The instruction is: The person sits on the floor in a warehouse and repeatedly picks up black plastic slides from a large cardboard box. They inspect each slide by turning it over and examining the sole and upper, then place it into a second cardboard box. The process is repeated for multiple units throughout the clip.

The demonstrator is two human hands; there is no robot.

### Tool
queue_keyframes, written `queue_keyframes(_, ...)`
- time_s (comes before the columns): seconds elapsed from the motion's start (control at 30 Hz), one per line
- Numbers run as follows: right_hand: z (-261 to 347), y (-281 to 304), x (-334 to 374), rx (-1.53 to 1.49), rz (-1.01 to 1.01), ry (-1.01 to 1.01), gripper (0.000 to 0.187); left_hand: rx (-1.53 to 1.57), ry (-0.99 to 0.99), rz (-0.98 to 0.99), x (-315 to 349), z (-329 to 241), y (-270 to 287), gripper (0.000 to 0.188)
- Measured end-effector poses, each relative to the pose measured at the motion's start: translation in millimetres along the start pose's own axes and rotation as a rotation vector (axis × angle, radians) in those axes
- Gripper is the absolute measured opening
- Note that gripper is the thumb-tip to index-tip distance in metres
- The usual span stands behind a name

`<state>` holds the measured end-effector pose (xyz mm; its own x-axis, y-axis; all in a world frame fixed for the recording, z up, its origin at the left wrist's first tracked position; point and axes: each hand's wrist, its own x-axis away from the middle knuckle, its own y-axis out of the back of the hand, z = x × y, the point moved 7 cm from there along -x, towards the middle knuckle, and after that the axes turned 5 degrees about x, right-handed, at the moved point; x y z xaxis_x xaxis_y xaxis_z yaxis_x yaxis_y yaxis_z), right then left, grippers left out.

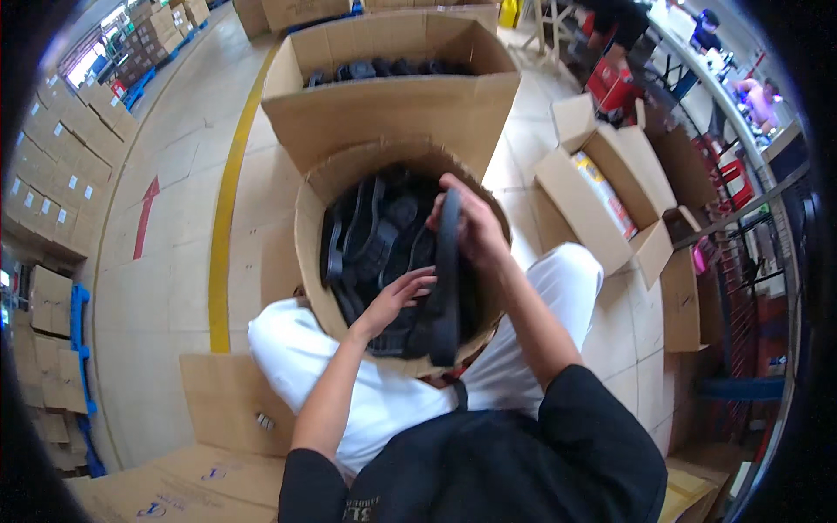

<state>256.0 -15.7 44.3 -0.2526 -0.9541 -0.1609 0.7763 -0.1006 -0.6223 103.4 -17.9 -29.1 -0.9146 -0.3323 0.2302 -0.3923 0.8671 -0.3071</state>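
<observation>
Between my knees stands a round cardboard drum (pixel 316 301) with several black shoe soles (pixel 375 231) lying loose inside. My right hand (pixel 475 225) is closed around the upper end of one black shoe sole (pixel 445 301). That sole stands on edge over the right part of the drum, its lower end near the rim closest to me. My left hand (pixel 397 301) reaches over the drum with its fingers stretched out. Its fingertips are close to the held sole's left side; whether they touch it I cannot tell.
Just beyond the drum is a big cardboard box (pixel 392 113) holding several dark pieces. At right lies an open carton (pixel 602 192) with a colourful package (pixel 606 193) inside. Flattened cardboard (pixel 235 401) is at lower left. A yellow line (pixel 228 209) runs along the floor; people work at the upper right.
</observation>
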Motion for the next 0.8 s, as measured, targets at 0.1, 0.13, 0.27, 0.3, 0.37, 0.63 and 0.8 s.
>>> queue_keyframes(0.1, -14.6, 25.0, -1.7, -0.310, -0.200, -0.053, 0.029, 0.123, 0.139, 0.144, 7.4, 12.8, -19.0, 0.057)
queue_keyframes(0.13, -15.2, 35.8, -3.7, -0.348, -0.265, -0.055, 0.027, 0.154, 0.163, 0.174, 8.0, 8.6, -25.1, 0.060)
queue_keyframes(0.27, -27.1, 59.6, 0.7, -0.333, -0.382, -0.035, 0.025, 0.160, 0.043, 0.213, 14.9, -15.1, -30.0, 0.065)
queue_keyframes(0.3, -32.0, 62.3, -0.9, -0.332, -0.366, -0.041, 0.023, 0.125, 0.009, 0.223, 14.4, -17.0, -29.8, 0.067)
queue_keyframes(0.37, -39.1, 71.9, 0.4, -0.289, -0.391, -0.047, 0.023, 0.077, -0.046, 0.243, 12.7, -17.4, -31.0, 0.071)
queue_keyframes(0.63, -56.1, 87.1, -0.2, -0.259, -0.450, -0.102, 0.022, 0.110, -0.052, 0.226, 10.8, -17.4, -26.9, 0.084)
queue_keyframes(0.8, -75.5, 92.9, 5.5, -0.260, -0.549, -0.248, 0.022, 0.122, -0.049, 0.171, 16.0, -20.4, -28.4, 0.081)
